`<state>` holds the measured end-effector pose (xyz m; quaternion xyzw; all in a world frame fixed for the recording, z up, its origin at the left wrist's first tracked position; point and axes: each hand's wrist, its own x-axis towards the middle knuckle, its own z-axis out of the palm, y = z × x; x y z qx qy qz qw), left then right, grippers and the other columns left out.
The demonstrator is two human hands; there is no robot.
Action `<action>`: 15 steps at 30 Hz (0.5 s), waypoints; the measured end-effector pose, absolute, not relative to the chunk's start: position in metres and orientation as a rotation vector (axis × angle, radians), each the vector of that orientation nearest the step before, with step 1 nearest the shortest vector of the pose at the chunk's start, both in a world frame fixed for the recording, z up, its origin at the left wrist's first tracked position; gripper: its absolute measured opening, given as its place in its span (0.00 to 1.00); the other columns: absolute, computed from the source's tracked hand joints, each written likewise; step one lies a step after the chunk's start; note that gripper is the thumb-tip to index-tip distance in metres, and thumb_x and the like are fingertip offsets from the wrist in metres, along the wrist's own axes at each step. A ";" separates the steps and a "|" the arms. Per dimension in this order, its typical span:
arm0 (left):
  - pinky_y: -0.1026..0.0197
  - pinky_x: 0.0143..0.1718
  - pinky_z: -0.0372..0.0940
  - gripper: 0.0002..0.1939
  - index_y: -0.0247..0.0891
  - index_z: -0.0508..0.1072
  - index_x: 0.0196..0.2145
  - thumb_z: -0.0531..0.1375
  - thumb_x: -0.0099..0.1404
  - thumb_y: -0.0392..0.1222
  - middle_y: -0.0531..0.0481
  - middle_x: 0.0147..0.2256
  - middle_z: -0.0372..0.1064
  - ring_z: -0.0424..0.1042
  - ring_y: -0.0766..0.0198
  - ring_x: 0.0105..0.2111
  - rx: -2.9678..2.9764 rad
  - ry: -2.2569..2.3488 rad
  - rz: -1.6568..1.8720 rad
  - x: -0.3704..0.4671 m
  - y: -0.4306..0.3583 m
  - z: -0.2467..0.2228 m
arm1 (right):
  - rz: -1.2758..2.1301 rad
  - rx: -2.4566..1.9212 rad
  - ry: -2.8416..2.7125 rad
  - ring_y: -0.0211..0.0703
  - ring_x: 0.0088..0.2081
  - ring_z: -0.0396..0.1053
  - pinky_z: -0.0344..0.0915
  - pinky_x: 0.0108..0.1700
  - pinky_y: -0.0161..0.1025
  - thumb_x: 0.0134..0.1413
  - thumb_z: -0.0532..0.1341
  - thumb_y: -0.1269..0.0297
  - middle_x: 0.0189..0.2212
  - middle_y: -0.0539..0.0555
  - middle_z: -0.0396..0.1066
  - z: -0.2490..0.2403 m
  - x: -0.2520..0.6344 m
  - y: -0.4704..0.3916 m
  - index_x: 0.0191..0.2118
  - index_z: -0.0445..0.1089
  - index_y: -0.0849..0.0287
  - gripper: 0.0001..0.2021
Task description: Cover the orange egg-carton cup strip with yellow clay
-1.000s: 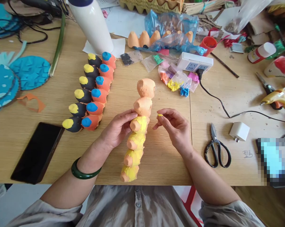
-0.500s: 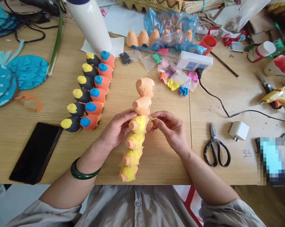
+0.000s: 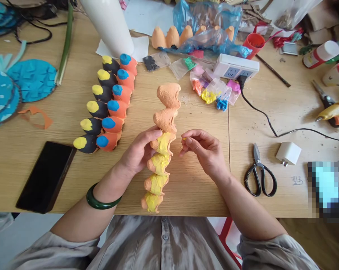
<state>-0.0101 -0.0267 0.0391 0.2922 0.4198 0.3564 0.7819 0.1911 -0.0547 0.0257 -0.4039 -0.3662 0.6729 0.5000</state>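
A strip of orange egg-carton cups (image 3: pixel 166 120) stands in front of me, its nearer cups partly covered with yellow clay (image 3: pixel 159 164) and its two far cups bare orange. My left hand (image 3: pixel 142 150) grips the strip from the left, thumb on top near the third cup from the far end. To the right of the strip and apart from it, my right hand (image 3: pixel 203 152) pinches a small bit of yellow clay (image 3: pixel 184 139) between thumb and fingertips.
Left lie black-and-orange cup strips (image 3: pixel 113 107) with yellow and blue tips, and a phone (image 3: pixel 45 176). Clay packets (image 3: pixel 211 93) and a power strip (image 3: pixel 236 69) sit beyond. Right are scissors (image 3: pixel 259 172), a white adapter (image 3: pixel 288 153) and a glue gun (image 3: pixel 333 111). A white bottle (image 3: pixel 110 28) stands behind.
The strip has turned in my left hand, so more of its yellow right side faces up. My right hand has stayed close by with its bit of clay. The view has shifted slightly.
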 end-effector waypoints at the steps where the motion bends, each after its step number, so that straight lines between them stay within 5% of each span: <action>1: 0.59 0.23 0.67 0.15 0.46 0.81 0.39 0.70 0.57 0.55 0.49 0.31 0.73 0.69 0.60 0.28 0.653 0.900 0.774 -0.010 -0.027 0.039 | 1.628 -0.978 -0.892 0.37 0.30 0.74 0.79 0.35 0.38 0.58 0.74 0.56 0.29 0.48 0.76 0.026 0.191 -0.055 0.41 0.79 0.56 0.11; 15: 0.56 0.31 0.69 0.13 0.50 0.81 0.43 0.67 0.64 0.56 0.49 0.37 0.76 0.71 0.58 0.33 0.993 1.030 0.764 -0.005 -0.035 0.033 | 1.529 -0.943 -0.903 0.34 0.29 0.74 0.80 0.33 0.35 0.60 0.74 0.61 0.32 0.47 0.75 0.036 0.189 -0.061 0.41 0.80 0.55 0.07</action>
